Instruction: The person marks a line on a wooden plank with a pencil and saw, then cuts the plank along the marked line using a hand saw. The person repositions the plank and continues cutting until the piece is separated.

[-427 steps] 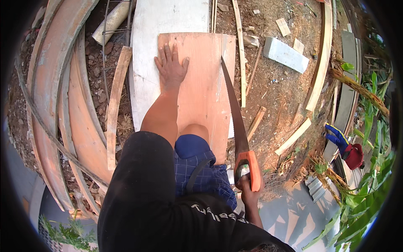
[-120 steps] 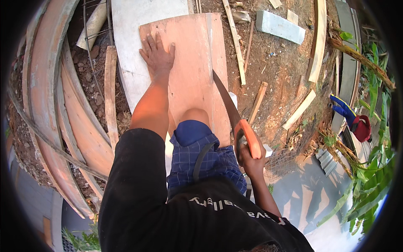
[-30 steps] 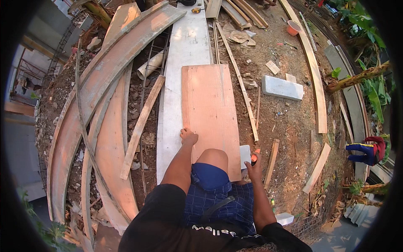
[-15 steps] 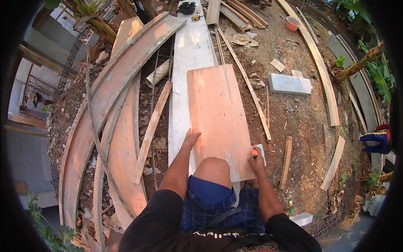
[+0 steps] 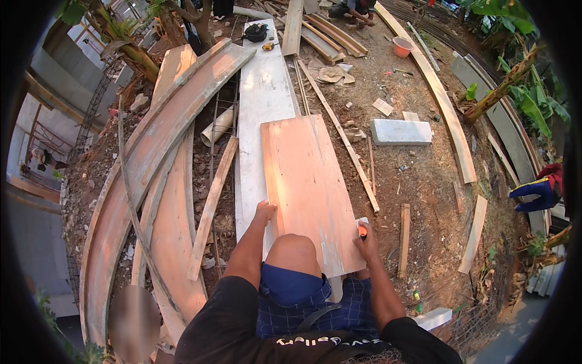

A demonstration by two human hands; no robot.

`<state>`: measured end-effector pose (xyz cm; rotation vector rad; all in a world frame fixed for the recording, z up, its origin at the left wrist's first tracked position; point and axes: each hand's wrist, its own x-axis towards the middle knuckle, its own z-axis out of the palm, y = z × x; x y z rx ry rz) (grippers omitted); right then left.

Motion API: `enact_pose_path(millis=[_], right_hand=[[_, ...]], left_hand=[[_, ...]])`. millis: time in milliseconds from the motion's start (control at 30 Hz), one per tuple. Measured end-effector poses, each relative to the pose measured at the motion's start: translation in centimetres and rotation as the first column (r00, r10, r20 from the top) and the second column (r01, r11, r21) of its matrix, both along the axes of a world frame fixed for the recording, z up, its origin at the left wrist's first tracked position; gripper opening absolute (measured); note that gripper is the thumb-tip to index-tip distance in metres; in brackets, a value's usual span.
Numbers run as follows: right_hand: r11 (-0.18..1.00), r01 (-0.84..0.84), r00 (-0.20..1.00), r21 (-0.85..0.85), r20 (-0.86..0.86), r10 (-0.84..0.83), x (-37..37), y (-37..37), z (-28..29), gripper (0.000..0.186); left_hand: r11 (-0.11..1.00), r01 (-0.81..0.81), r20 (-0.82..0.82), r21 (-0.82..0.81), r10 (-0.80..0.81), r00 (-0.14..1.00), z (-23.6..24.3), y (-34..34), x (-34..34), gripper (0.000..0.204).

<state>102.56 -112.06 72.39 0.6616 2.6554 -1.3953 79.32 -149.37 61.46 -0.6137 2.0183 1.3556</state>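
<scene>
Gripping tan rectangular plywood panel (image 5: 311, 193) with left hand (image 5: 265, 212) at left edge, clutching orange handle (image 5: 362, 231) with right hand (image 5: 368, 244) opposite.

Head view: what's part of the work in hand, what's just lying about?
Apparently part of it:
- plywood sheet, left hand gripping its left edge
- orange handle in right hand
- long white board, partly covered by the sheet

Apparently lying about:
- pale block
- orange bucket
- short wood strip
</scene>
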Motion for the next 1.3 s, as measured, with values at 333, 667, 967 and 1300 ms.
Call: enact_pose_path(millis=[333,667,967,1300], right_hand=[[0.996,0.057,0.998,-0.073,-0.029,-0.059,2.6,-1.7,-1.9,0.067],[0.977,0.038,0.997,-0.208,-0.051,-0.05,2.3,-5.3,-1.6,0.063],[0.993,-0.049,0.995,-0.107,-0.088,0.04,-2.1,-6.0,2.6,0.06],[0.979,0.062,0.984,0.196,-0.176,-0.027,-2.1,11.3,5.2,0.063]], left_hand=[[0.999,-0.018,-0.037,-0.048,0.017,0.999,-0.6,1.2,2.2,0.054],[0.918,-0.282,-0.281,-0.277,0.203,0.938,2.7,-0.4,3.0,0.048],[0.839,-0.542,-0.375,0.052,0.519,0.768,2.4,-6.6,5.5,0.042],[0.551,-0.702,-0.554,0.45,0.789,0.265,18.4,-11.2,2.3,0.03]])
